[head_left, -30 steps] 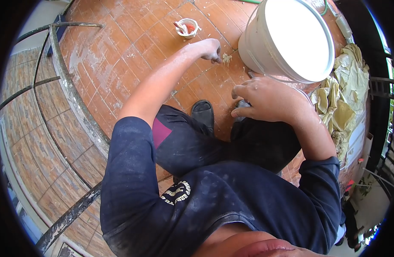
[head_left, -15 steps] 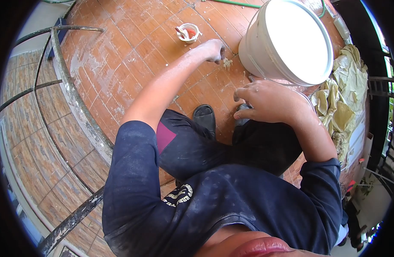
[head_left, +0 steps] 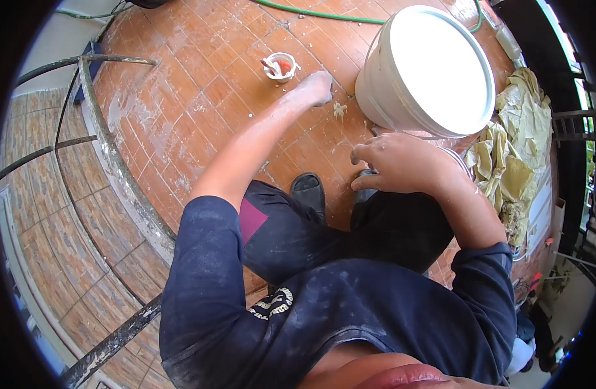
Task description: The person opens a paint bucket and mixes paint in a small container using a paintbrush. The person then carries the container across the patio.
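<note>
My left hand is curled closed above the tiled floor, beside a small white cup; whatever its fingers hold, if anything, is hidden. A stick-like object with white stuff on it lies in the cup, over something orange-red. Just right of this hand, a pale splat marks the tiles. My right hand hovers over my right knee with thumb and fingers apart, nothing visible between them. Beyond it stands a large white bucket, its round top bright white.
Crumpled yellowish sheeting lies to the right of the bucket. A green hose crosses the floor at the top. Paint-spattered metal bars curve along the left side. My dark shoes are on the tiles below my hands.
The view has shifted, so the cup and bucket sit lower and more hose shows. My left hand has turned, hiding its fingertips. My right hand keeps nearly the same pose.
</note>
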Demonstrator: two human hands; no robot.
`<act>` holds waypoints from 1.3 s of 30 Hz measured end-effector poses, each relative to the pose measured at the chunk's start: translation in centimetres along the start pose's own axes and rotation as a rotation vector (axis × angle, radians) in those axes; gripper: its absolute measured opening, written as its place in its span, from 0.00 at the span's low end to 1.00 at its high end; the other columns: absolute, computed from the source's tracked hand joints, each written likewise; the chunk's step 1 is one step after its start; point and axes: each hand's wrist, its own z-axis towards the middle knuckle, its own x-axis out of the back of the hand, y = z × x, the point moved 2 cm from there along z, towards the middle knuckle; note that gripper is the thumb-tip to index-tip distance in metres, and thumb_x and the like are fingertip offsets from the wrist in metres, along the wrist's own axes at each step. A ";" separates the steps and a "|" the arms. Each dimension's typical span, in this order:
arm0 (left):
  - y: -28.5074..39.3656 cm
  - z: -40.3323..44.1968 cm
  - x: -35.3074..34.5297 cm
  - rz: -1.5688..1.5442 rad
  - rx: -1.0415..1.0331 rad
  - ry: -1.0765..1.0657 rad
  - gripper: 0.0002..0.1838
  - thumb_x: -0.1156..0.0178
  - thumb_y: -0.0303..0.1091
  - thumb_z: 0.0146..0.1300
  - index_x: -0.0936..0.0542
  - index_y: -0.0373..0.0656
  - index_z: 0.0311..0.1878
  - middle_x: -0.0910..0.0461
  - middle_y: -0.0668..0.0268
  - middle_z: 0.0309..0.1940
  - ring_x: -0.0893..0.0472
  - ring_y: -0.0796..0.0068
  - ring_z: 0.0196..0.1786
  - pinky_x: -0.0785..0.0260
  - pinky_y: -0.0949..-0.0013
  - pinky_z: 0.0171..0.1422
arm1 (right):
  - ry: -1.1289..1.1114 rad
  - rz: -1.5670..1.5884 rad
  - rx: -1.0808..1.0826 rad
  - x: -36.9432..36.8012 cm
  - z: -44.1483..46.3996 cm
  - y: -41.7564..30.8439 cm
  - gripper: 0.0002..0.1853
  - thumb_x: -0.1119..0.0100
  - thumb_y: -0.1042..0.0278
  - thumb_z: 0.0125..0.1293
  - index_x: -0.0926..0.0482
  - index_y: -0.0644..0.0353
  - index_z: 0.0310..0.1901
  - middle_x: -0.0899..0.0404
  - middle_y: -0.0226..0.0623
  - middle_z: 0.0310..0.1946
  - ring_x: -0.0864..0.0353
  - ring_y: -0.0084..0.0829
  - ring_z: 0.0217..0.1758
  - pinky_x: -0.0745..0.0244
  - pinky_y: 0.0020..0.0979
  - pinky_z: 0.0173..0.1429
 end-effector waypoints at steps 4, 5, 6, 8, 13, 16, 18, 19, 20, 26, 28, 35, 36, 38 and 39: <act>-1.0 1.2 -1.3 0.010 -0.054 0.013 0.09 0.37 0.30 0.55 0.13 0.40 0.38 0.14 0.54 0.35 0.14 0.58 0.41 0.24 0.61 0.49 | -0.020 0.013 -0.019 0.3 0.0 -0.1 0.24 0.38 0.50 0.61 0.20 0.66 0.46 0.17 0.51 0.40 0.18 0.48 0.49 0.26 0.43 0.55; -0.8 0.9 -0.9 0.010 -0.054 0.014 0.09 0.37 0.30 0.55 0.13 0.40 0.38 0.14 0.54 0.35 0.14 0.58 0.41 0.24 0.61 0.49 | -0.032 0.012 -0.031 0.3 0.0 -0.1 0.24 0.38 0.50 0.61 0.20 0.65 0.46 0.17 0.51 0.41 0.18 0.47 0.49 0.26 0.43 0.56; -0.6 0.7 -0.5 0.010 -0.023 -0.006 0.08 0.35 0.31 0.54 0.13 0.39 0.36 0.14 0.54 0.31 0.14 0.60 0.38 0.23 0.62 0.47 | -0.032 0.010 -0.030 0.4 -0.1 -0.1 0.24 0.38 0.50 0.61 0.20 0.65 0.46 0.17 0.51 0.41 0.18 0.47 0.49 0.26 0.43 0.56; -0.1 0.2 0.4 0.012 0.008 -0.023 0.08 0.33 0.32 0.54 0.13 0.39 0.35 0.15 0.55 0.28 0.14 0.62 0.36 0.23 0.63 0.45 | -0.043 0.009 -0.028 0.4 0.0 -0.1 0.24 0.38 0.50 0.61 0.20 0.65 0.47 0.17 0.51 0.42 0.18 0.47 0.50 0.26 0.43 0.56; 1.2 -1.3 2.3 -0.052 0.089 -0.151 0.15 0.24 0.37 0.48 0.15 0.35 0.30 0.16 0.56 0.23 0.16 0.64 0.31 0.24 0.64 0.41 | -0.043 0.013 -0.027 0.7 -0.2 -0.1 0.24 0.37 0.50 0.60 0.20 0.65 0.47 0.17 0.50 0.42 0.18 0.47 0.51 0.26 0.43 0.57; 1.2 -1.3 2.4 -0.035 0.050 -0.016 0.17 0.22 0.39 0.45 0.14 0.35 0.31 0.16 0.54 0.25 0.16 0.62 0.31 0.24 0.63 0.42 | -0.016 0.006 -0.009 0.4 -0.3 0.3 0.24 0.37 0.50 0.60 0.20 0.63 0.47 0.16 0.49 0.40 0.18 0.47 0.49 0.26 0.43 0.55; 0.7 -0.8 1.7 -0.038 0.011 -0.002 0.17 0.23 0.39 0.46 0.14 0.36 0.32 0.16 0.53 0.27 0.15 0.60 0.33 0.24 0.62 0.43 | 0.016 0.001 0.014 0.1 -0.2 0.5 0.23 0.37 0.49 0.61 0.20 0.62 0.48 0.16 0.48 0.37 0.18 0.47 0.47 0.26 0.44 0.53; 0.6 -0.5 1.4 -0.045 -0.027 0.008 0.16 0.24 0.39 0.48 0.14 0.36 0.33 0.16 0.52 0.28 0.15 0.58 0.35 0.24 0.61 0.44 | 0.015 0.005 0.023 0.1 -0.2 0.6 0.23 0.37 0.49 0.61 0.20 0.62 0.48 0.16 0.48 0.37 0.17 0.47 0.47 0.26 0.44 0.53; 0.5 -0.3 1.0 -0.042 -0.032 0.012 0.16 0.24 0.39 0.48 0.14 0.36 0.33 0.16 0.52 0.28 0.15 0.58 0.35 0.24 0.61 0.44 | 0.015 0.008 0.032 0.1 -0.3 0.7 0.23 0.37 0.49 0.61 0.20 0.62 0.48 0.16 0.48 0.37 0.17 0.47 0.48 0.26 0.44 0.53; -0.3 1.3 -0.9 0.013 0.009 0.127 0.07 0.33 0.30 0.54 0.13 0.39 0.36 0.16 0.49 0.36 0.15 0.54 0.43 0.24 0.58 0.49 | -0.005 0.000 0.004 0.5 -0.6 0.6 0.24 0.39 0.48 0.62 0.20 0.61 0.49 0.15 0.46 0.39 0.17 0.45 0.48 0.25 0.44 0.54; -0.3 1.2 -0.7 0.005 -0.001 0.135 0.07 0.33 0.29 0.54 0.13 0.38 0.35 0.16 0.50 0.36 0.15 0.55 0.43 0.24 0.58 0.49 | -0.008 -0.014 0.004 0.5 -0.6 0.8 0.24 0.39 0.48 0.62 0.20 0.60 0.50 0.15 0.45 0.39 0.17 0.45 0.48 0.25 0.44 0.54; 1.0 -0.9 2.1 -0.035 0.064 0.041 0.15 0.25 0.39 0.48 0.15 0.35 0.28 0.16 0.54 0.25 0.15 0.59 0.34 0.24 0.61 0.46 | -0.029 -0.020 0.009 0.5 -0.5 0.9 0.25 0.39 0.47 0.62 0.21 0.59 0.51 0.15 0.44 0.40 0.17 0.45 0.48 0.25 0.44 0.53; 0.9 -0.8 2.2 -0.034 0.064 0.043 0.15 0.25 0.39 0.48 0.15 0.35 0.28 0.16 0.54 0.25 0.15 0.59 0.34 0.24 0.61 0.46 | -0.027 -0.022 0.009 0.5 -0.5 0.9 0.25 0.39 0.47 0.62 0.21 0.59 0.51 0.15 0.44 0.40 0.17 0.45 0.48 0.25 0.44 0.53; 1.1 -0.6 2.3 -0.006 0.047 0.076 0.19 0.22 0.44 0.46 0.15 0.36 0.25 0.17 0.56 0.20 0.16 0.60 0.30 0.24 0.61 0.44 | -0.034 -0.017 0.012 0.5 -0.4 0.9 0.25 0.39 0.47 0.62 0.21 0.59 0.51 0.15 0.44 0.40 0.17 0.45 0.48 0.25 0.44 0.54; 1.1 -0.7 2.3 -0.005 0.046 0.076 0.19 0.22 0.44 0.46 0.15 0.36 0.25 0.17 0.56 0.20 0.16 0.60 0.30 0.24 0.61 0.44 | -0.033 -0.016 0.011 0.4 -0.4 0.9 0.25 0.39 0.47 0.62 0.21 0.59 0.51 0.15 0.44 0.40 0.17 0.45 0.48 0.25 0.44 0.54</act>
